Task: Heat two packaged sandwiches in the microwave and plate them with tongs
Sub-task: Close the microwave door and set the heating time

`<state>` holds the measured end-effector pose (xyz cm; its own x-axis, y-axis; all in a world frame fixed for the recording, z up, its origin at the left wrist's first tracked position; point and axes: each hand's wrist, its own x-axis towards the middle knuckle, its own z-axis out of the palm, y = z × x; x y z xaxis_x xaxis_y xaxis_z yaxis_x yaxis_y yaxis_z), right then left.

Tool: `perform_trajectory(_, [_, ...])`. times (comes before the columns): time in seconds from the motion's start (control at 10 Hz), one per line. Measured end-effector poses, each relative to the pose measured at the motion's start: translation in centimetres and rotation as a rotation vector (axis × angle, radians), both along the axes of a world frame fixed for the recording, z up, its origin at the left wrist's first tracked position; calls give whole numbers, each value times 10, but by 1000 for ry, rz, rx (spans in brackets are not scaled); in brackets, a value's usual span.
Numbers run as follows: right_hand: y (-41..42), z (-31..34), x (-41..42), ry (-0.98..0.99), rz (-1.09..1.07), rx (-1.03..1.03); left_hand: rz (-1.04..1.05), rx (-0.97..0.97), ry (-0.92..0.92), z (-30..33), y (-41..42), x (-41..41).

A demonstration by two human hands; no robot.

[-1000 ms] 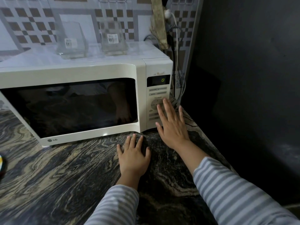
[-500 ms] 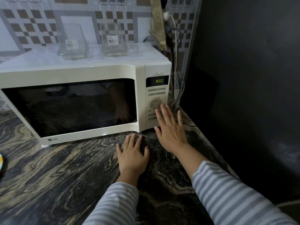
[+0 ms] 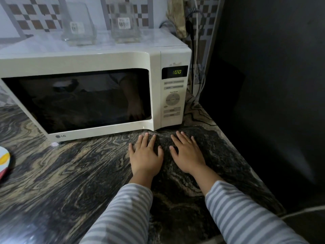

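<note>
A white microwave (image 3: 84,60) stands on the dark marbled counter (image 3: 70,173), its door closed and its dark window showing only reflections. Its green display (image 3: 176,72) reads 1:00 above the button panel (image 3: 173,100). My left hand (image 3: 146,154) lies flat on the counter just in front of the microwave's right corner, fingers straight. My right hand (image 3: 187,152) lies flat beside it, also with straight fingers, holding nothing. No sandwiches or tongs are visible.
Two clear glass containers (image 3: 79,25) (image 3: 124,23) stand on top of the microwave. A colourful plate edge (image 3: 5,161) shows at the far left. Cables (image 3: 197,50) hang behind the microwave's right side. A dark wall (image 3: 272,85) borders the counter on the right.
My right hand left the microwave's button panel and came down flat on the counter beside my left hand. The display went from 0 to 1:00.
</note>
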<state>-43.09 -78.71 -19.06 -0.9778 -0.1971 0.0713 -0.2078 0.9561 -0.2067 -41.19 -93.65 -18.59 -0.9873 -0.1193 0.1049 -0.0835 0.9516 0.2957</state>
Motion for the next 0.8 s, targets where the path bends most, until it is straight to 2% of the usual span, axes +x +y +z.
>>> perform_trajectory(0.8, [2, 0, 1, 2, 16, -31, -3, 42, 18, 0, -2, -1])
